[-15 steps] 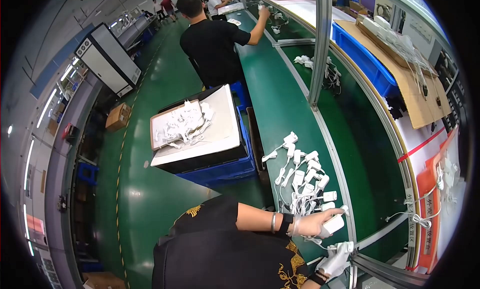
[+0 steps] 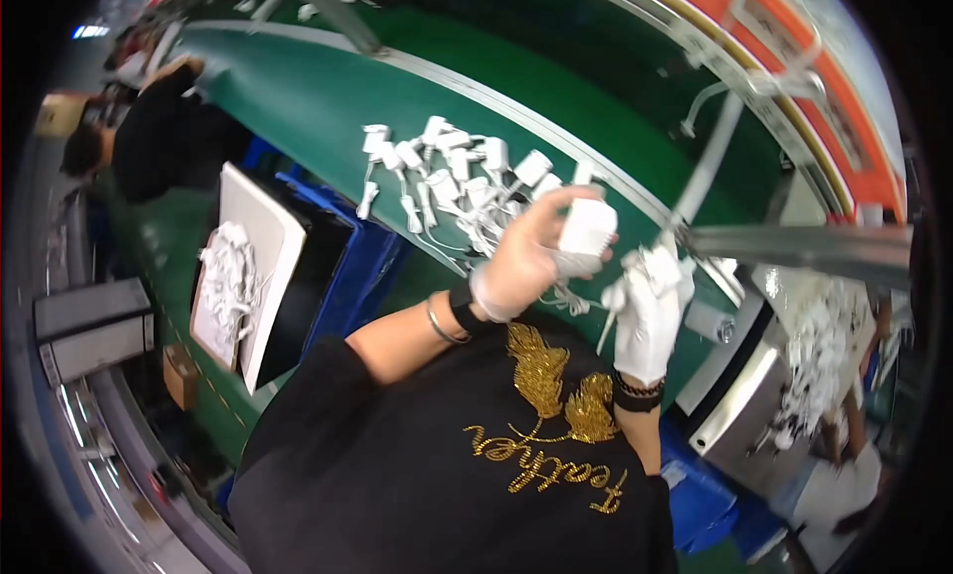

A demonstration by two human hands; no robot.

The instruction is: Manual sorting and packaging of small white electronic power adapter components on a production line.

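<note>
While the left hand [image 2: 528,254], wrist angled up and rightward, clasps an adapter [image 2: 590,226] between thumb and fingers over the bench [image 2: 298,87], the gloved right hand [image 2: 645,326] points forward just beside it, fingers bent; whether it pinches anything cannot be told.

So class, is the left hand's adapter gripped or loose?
Gripped: the left hand holds the white adapter, with digits on opposite sides.

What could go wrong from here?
The bunched cables among the clustered adapters might snag, so lifting one could drag others. The gloved right hand seems near the metal bar and could knock it. The left hand might drop its white power adapter.
</note>
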